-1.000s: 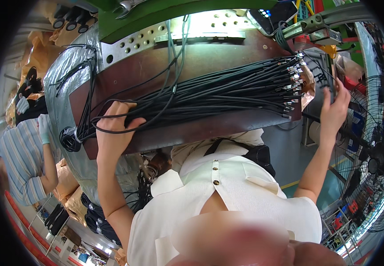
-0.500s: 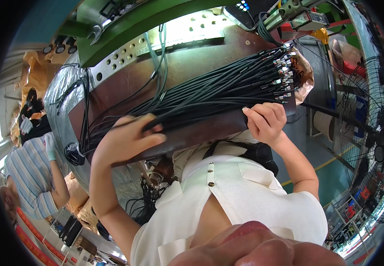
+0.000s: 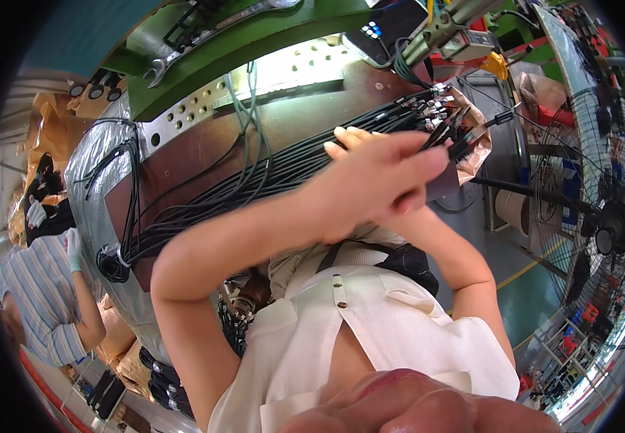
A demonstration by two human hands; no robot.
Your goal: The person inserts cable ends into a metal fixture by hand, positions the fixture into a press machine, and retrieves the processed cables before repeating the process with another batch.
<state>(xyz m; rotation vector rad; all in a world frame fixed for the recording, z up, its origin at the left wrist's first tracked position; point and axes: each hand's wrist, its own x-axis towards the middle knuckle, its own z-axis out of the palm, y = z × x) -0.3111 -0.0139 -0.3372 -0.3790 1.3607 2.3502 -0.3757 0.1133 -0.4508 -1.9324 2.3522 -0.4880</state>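
Two hands (image 3: 377,179) overlap (left foremost) at one cable bundle (image 3: 283,162).

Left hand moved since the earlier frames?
Yes. Against the brown board, the left hand has moved rightward, from the board's left part to near the cable connectors.

We get strong glare on plate (image 3: 312,61), dimmer sheen on counter (image 3: 294,108); left grip (image 3: 379,177) smeared with blur; fan (image 3: 607,234) warped near rim; corners black.
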